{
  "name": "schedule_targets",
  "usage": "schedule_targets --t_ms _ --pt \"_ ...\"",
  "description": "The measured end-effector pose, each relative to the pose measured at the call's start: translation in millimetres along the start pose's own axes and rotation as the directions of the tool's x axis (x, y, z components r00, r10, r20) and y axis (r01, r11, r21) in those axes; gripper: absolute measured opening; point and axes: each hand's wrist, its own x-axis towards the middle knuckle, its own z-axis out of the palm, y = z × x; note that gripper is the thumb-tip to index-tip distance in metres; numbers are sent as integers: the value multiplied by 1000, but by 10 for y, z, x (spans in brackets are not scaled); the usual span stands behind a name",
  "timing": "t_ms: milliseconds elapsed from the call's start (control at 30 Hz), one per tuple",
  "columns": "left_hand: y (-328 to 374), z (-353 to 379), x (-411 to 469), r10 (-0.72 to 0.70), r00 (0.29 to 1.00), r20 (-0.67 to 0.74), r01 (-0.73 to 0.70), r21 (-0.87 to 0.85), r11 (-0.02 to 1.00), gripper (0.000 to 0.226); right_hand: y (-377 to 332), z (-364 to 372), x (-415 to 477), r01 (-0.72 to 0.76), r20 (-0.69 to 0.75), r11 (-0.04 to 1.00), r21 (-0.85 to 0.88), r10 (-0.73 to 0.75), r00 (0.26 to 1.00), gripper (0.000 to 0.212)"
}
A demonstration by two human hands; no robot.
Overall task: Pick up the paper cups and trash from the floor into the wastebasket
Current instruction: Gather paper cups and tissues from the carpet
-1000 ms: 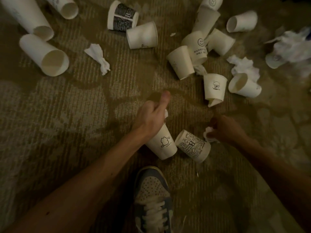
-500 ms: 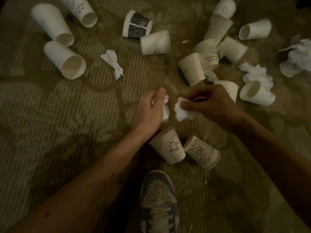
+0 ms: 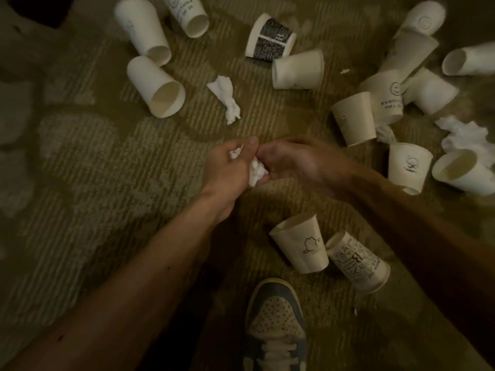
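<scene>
Watching the feed here, both hands meet dead centre of the frame. My left hand (image 3: 227, 170) is curled round a crumpled tissue (image 3: 257, 172), with a white scrap poking out by the thumb. My right hand (image 3: 297, 162) comes in from the right and its fingertips are on that same wad. It's motion-blurred, so I can't tell if it's pinching or only touching.

Just below the hands, a doodle cup (image 3: 302, 249) and a printed cup (image 3: 357, 261) lie on their sides, touching each other. My sneaker (image 3: 276, 325) sits under those at bottom centre.

Above the hands, left of centre, there's a twisted tissue (image 3: 225, 99) lying on the carpet (image 3: 93, 170). In the upper left are three tall cups (image 3: 156, 87), all tipped over and close together. At top centre a dark-banded cup (image 3: 270, 38) lies right next to a plain cup (image 3: 297, 69).

The right side is the messy part: a cluster of cups (image 3: 353, 117) piled against each other, plus a tissue pile (image 3: 463, 132) near the right edge.
</scene>
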Motion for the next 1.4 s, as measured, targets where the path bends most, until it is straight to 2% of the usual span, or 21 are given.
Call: schedule_targets --t_ms 67,133,233,333,433,500,600,700,767,867,967,1067,1133,1267,1400 --pt "-28 -111 82 -31 998 -60 31 -14 999 30 -33 1 265 -38 -213 953 -302 -28 977 22" --pt "-74 -214 144 -55 992 -114 56 4 998 30 -83 22 551 11 -308 867 -498 -188 933 24" --pt "-151 -336 204 -59 984 -169 78 106 991 30 -164 57 954 152 -133 664 -732 -358 924 44" --pt "-191 -425 221 -29 981 -193 57 142 988 40 -192 139 1272 212 -1 560 -801 -355 935 60" --pt "-200 -496 241 -14 979 -205 54 190 980 49 -195 162 1469 200 73 411 -889 -305 950 63" --pt "-190 -528 260 -47 975 -215 83 160 984 54 -190 129 1503 228 80 373 -899 -373 925 58" --pt "-190 -556 282 -96 974 -205 122 120 985 59 -166 52 1507 255 -22 503 -826 -480 877 48" --pt "-200 -547 287 -129 975 -183 139 43 989 63 -158 4 1523 195 -115 551 -811 -477 872 36" --pt "-202 -533 288 -131 978 -164 133 -1 991 64 -152 12 1446 232 -139 647 -727 -468 873 25" --pt "-189 -505 270 -111 982 -154 113 2 994 62 -85 65 1191 234 -140 820 -522 -353 925 22" --pt "-136 -467 248 -110 977 -185 124 62 990 69 24 136 870 143 -162 937 -319 -202 966 27" --pt "-87 -380 203 -62 979 -196 89 129 988 65 174 194 515 79 -166 960 -270 -127 978 15" --pt "-54 -283 129 -36 994 -107 48 112 993 64 260 246 307 70 -189 988 -140 -96 977 11" --pt "-33 -34 -39 -19 994 112 12 64 998 74 337 315 57 188 -371 981 49 -157 915 9" --pt "-101 188 -174 0 988 152 -12 76 997 72 398 385 -88 269 -499 962 54 -207 841 3"
